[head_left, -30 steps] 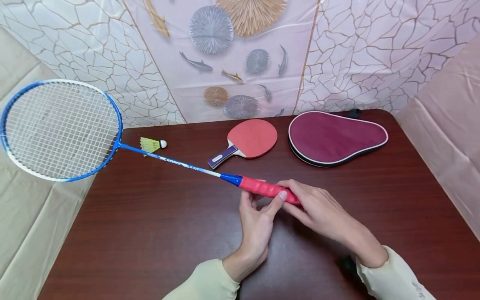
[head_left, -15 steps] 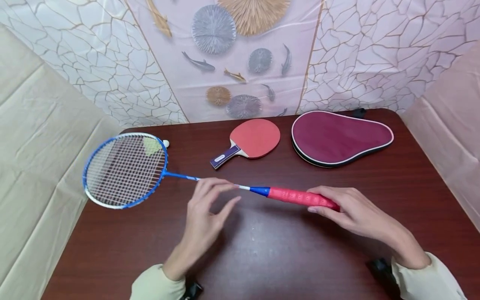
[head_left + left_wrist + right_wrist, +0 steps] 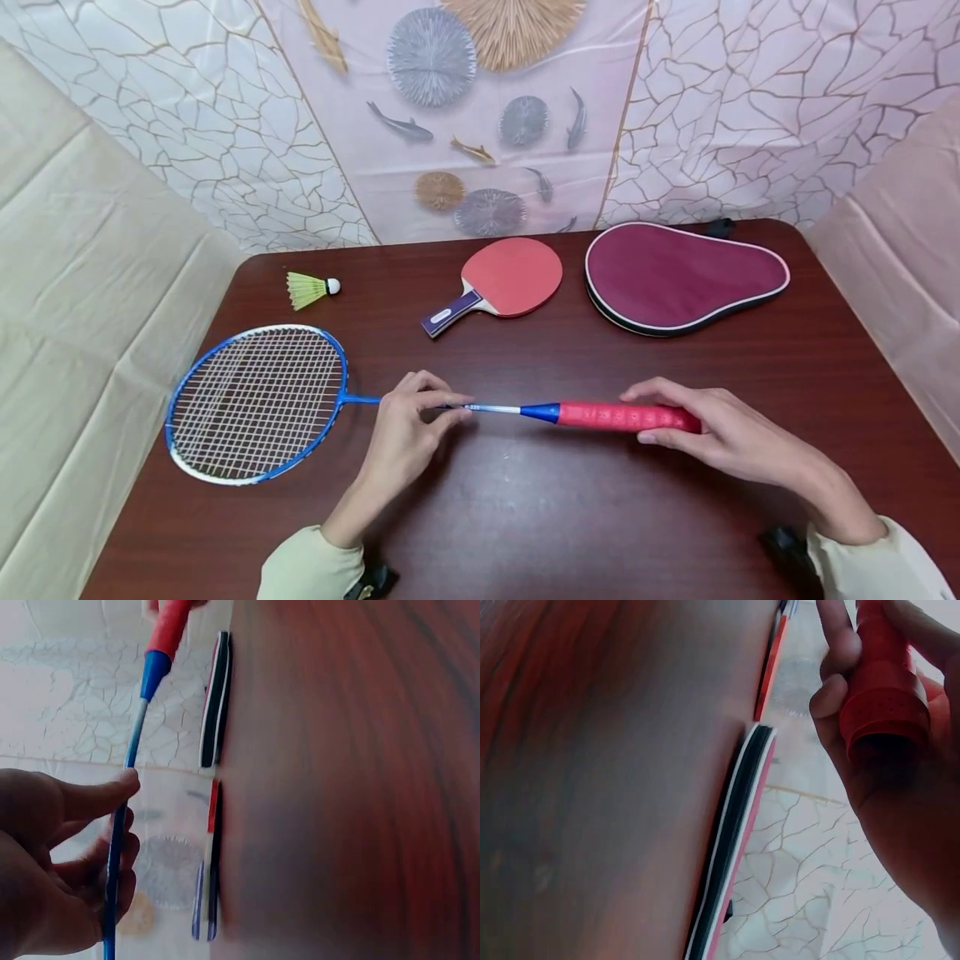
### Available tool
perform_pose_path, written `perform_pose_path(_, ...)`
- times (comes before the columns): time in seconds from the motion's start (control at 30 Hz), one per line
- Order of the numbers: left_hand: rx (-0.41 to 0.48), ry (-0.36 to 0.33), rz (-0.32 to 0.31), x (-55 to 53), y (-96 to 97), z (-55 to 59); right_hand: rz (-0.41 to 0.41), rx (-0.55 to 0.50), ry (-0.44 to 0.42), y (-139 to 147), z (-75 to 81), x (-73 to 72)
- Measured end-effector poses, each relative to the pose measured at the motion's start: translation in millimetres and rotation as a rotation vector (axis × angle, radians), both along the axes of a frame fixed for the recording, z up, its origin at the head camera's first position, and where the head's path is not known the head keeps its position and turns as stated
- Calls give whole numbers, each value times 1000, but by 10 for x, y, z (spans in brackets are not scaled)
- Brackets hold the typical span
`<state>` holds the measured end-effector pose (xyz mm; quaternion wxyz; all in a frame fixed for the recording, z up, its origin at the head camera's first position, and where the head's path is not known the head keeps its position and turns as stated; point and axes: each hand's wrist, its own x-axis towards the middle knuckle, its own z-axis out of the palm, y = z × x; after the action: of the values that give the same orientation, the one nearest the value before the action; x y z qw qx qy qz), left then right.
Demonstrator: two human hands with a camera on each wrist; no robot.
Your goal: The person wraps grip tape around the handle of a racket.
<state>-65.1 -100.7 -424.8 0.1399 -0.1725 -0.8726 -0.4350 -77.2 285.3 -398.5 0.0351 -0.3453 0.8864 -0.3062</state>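
A badminton racket (image 3: 258, 404) with a blue and white frame extends across the front of the table, its strung head to the left. My left hand (image 3: 405, 433) pinches the thin shaft (image 3: 133, 746) between thumb and fingers. The red grip handle (image 3: 622, 416) is held by my right hand (image 3: 738, 437), thumb on the near side and fingers on the far side. In the right wrist view the butt end of the red handle (image 3: 885, 712) shows within the curled fingers. The left wrist view has the racket raised off the tabletop.
Behind the racket head lies a yellow shuttlecock (image 3: 307, 289) with a white tip. A red table tennis bat (image 3: 513, 277) with a purple handle rests at back centre. To its right is a maroon zipped bat case (image 3: 675, 275). Patterned cloth (image 3: 480, 125) stands behind the wooden table (image 3: 525, 517).
The racket has come down and rightward, now lying nearly level across the view. My left hand has left the red handle, moved left and taken hold of the shaft. The right hand moved right.
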Motion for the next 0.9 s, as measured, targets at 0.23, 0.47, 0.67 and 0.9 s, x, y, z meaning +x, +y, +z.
perform_pose_path(0.23,25,-136,26,-46,168,-144,-5,-102,-40,143,-130,-57)
perform_pose_path(0.47,16,-215,19,-98,284,-260,-18,-111,-17,244,-231,-158)
perform_pose_path(0.67,-15,-269,31,-123,358,-303,-18,-86,-1,288,-279,-181)
perform_pose_path(0.9,-45,-287,56,-106,406,-325,-50,-28,-15,307,-300,-178)
